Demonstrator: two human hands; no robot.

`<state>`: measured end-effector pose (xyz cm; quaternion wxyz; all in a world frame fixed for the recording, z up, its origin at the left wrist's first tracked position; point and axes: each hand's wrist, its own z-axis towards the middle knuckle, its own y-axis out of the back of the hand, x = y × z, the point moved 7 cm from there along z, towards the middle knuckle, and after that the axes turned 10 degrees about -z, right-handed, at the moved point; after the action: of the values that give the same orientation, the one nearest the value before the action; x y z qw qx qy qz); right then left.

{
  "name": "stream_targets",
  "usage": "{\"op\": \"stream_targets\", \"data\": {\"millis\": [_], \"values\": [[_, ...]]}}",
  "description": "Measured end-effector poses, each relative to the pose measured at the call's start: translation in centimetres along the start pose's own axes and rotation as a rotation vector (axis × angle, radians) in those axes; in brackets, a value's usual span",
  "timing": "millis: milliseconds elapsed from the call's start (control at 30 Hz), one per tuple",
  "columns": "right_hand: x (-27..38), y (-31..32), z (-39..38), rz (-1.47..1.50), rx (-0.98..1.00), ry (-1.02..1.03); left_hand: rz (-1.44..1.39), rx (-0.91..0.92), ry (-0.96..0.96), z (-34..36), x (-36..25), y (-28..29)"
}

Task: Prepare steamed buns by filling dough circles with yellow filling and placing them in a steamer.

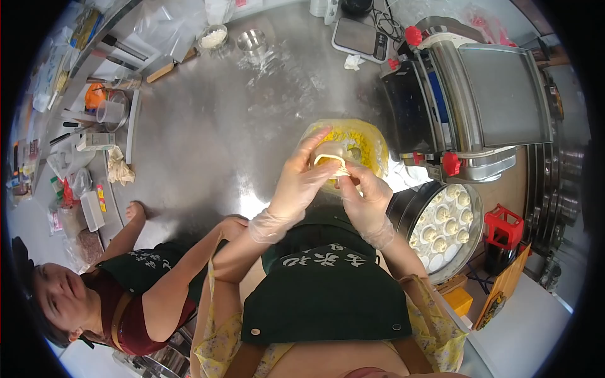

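Note:
In my gloved left hand (pixel 300 179) sits a partly gathered dough bun (pixel 330 157), cupped by the fingers. My gloved right hand (pixel 367 198) pinches the bun's edge, where small folds show. Both hands are above a clear plastic tub (pixel 382 143) of yellow crumbly filling (pixel 346 134). What looks like a spoon lies in the filling, mostly hidden. To the right of my right hand, a round steamer tray (pixel 477 236) holds several pleated buns (pixel 450 227) on white paper rounds.
A dough roller machine (pixel 466 101) with red knobs stands at the right. Farther back are a kitchen scale (pixel 360 39), a metal bowl (pixel 252 41) and a small bowl of white stuff (pixel 213 36). At the left, a co-worker's hand (pixel 135 211) rests by the steel table's edge.

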<state>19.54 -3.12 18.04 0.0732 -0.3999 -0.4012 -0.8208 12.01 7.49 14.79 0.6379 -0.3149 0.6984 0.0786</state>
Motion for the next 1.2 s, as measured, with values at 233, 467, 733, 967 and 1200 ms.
{"op": "stream_targets", "data": {"millis": [233, 467, 733, 967, 1200], "values": [[0.1, -0.4, 0.8, 0.087, 0.015, -0.119, -0.337, -0.178, -0.105, -0.6, 0.8, -0.1], [2.0, 0.5, 1.8, -0.156, -0.006, 0.231, -0.179, -0.115, -0.12, -0.7, -1.4, 0.0], [1.7, 0.2, 1.6, -0.157, -0.002, 0.183, 0.224, -0.022, -0.285, -0.6, -2.2, -0.4], [0.7, -0.5, 0.9, 0.064, -0.04, -0.026, -0.352, -0.259, -0.203, -1.1, 0.2, -0.2], [1.2, 0.0, 2.1, 0.002, 0.029, -0.039, -0.068, -0.139, -0.291, -0.8, -1.3, -0.1]]}}
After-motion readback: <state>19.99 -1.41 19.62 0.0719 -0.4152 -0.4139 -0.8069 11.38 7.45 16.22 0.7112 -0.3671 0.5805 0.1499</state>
